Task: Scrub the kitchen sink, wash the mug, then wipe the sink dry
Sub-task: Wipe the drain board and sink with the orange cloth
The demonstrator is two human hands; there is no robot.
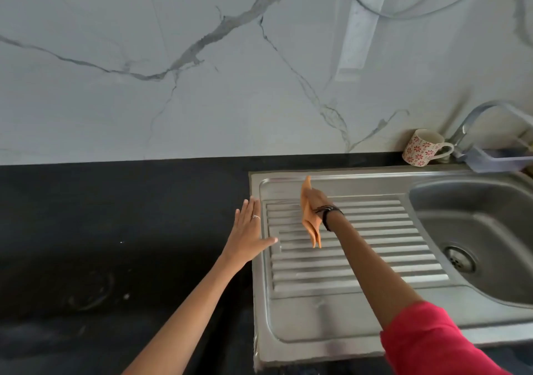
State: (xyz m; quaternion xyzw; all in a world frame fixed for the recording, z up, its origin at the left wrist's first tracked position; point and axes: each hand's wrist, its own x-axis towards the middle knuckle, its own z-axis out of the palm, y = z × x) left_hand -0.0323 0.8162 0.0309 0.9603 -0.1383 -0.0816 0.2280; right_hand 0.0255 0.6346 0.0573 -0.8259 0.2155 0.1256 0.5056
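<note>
Right hand [314,198] is over the ribbed drainboard [360,245] of the stainless steel sink [317,331], fingers curled round a folded orange cloth [310,224]. Cloth looks soft and thin; one pointed corner sticks up past the knuckles, the rest hangs down below the wrist in narrow folds. Can't tell if its lower tip touches the metal. Dark braided band on that wrist [328,216], w/ a pinkish-red sleeve [432,343] further up the arm.

Left hand [248,230] is flat and fully open, fingers straight and together, thumb spread out to the right. Holds nothing. It lies at the sink's left rim, palm over the black stone desk [115,230], thumb tip reaching onto the steel. Thin silver ring on one finger.

Sink: brushed steel, raised parallel ridges on the drainboard, rounded basin [476,230] on the right w/ a round perforated drain [460,259] at the bottom.

White ceramic mug w/ red flower print [424,148] sits on the desk at the sink's back edge, against the wall, tilted, handle to the right. Just beside it, a curved chrome tap [473,121] and a pale translucent plastic tray [496,159].

Wall behind: glossy white marble-look slab [144,71] w/ grey veins.
</note>
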